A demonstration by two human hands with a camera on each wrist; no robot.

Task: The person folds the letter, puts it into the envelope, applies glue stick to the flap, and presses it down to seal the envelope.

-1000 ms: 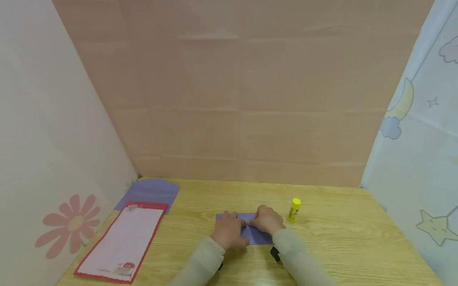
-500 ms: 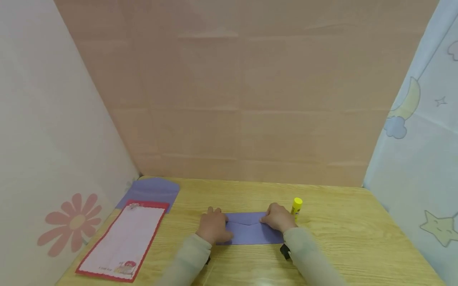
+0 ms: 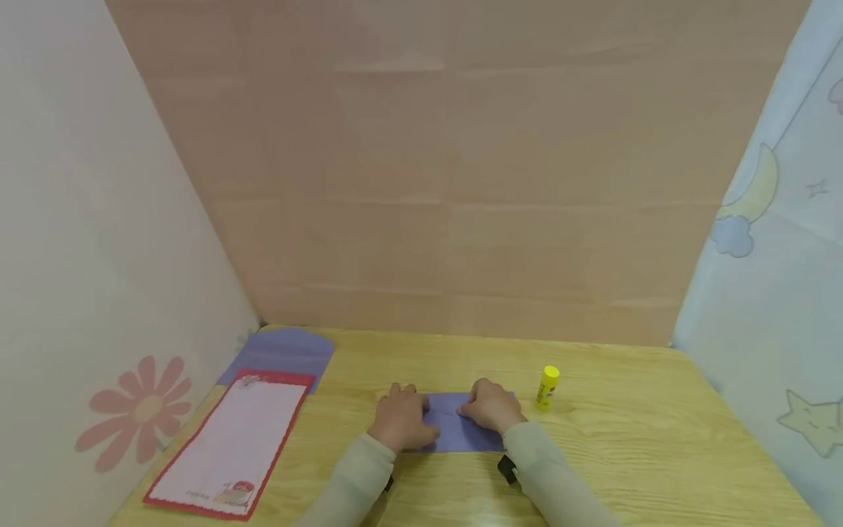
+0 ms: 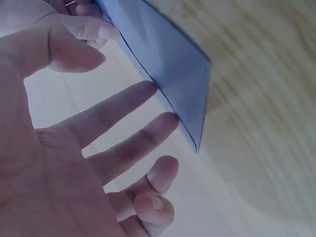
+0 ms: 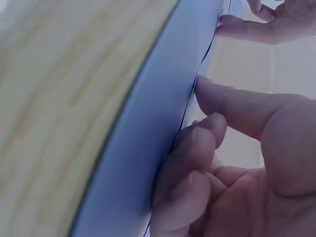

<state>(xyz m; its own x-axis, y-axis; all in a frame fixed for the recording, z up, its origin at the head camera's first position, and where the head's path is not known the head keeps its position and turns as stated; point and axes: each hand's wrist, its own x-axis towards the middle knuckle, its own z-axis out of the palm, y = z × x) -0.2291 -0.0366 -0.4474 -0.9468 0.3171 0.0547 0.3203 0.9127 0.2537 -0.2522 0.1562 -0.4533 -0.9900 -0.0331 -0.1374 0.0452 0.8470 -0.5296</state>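
Observation:
A purple envelope (image 3: pixel 454 433) lies flat on the table in the head view, one hand at each side. My left hand (image 3: pixel 403 419) rests on its left part; in the left wrist view the fingers are spread, and two fingertips (image 4: pixel 169 118) touch the envelope (image 4: pixel 175 64) along an edge. My right hand (image 3: pixel 494 407) is over its right part, near the flap line. The right wrist view has the right thumb (image 5: pixel 217 98) extended against the envelope's edge (image 5: pixel 155 94), while the other fingers, bent, press on the paper.
A yellow glue stick (image 3: pixel 547 388) stands just right of my right hand. On the left of the wooden table (image 3: pixel 632 439) are a red-bordered white sheet (image 3: pixel 230 439) and another purple envelope (image 3: pixel 283 351), partly under it. Patterned cloths hang on both sides.
Both hands first moved apart along the envelope, uncovering its flap line. Since then my right hand has come back left toward the middle, and the left has shifted slightly right.

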